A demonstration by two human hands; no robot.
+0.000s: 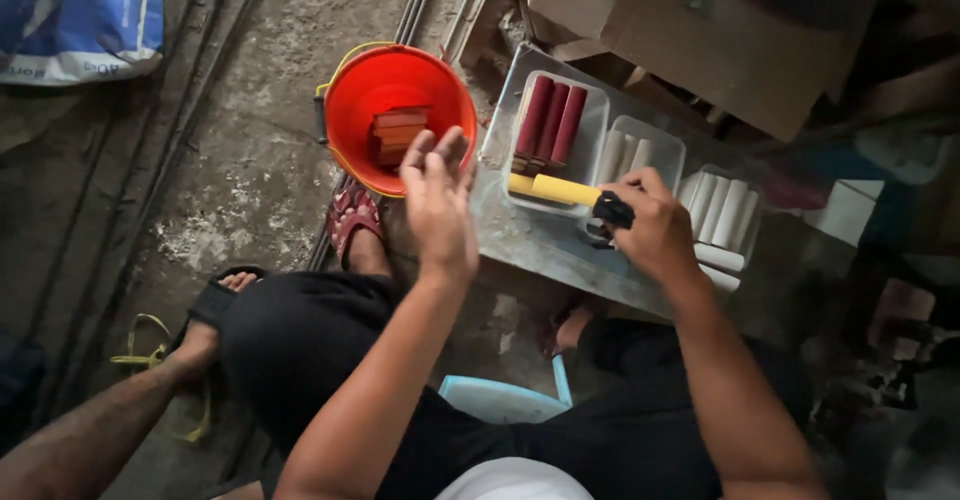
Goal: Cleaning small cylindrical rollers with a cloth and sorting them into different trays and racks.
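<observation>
Just beyond the left hand, fingers spread and empty, sits the red bucket with stacked reddish blocks. Right hand is clamped on the black handle of a yellow roller, which juts leftward from the fingers over the tray of dark red rolls. Roller looks light, stiff; handle is the grip point.

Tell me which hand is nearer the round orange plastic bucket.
Left. The left hand hovers open over the near rim of the round orange plastic bucket. The right hand is off to its right over the trays, gripping a yellow-handled tool.
</observation>
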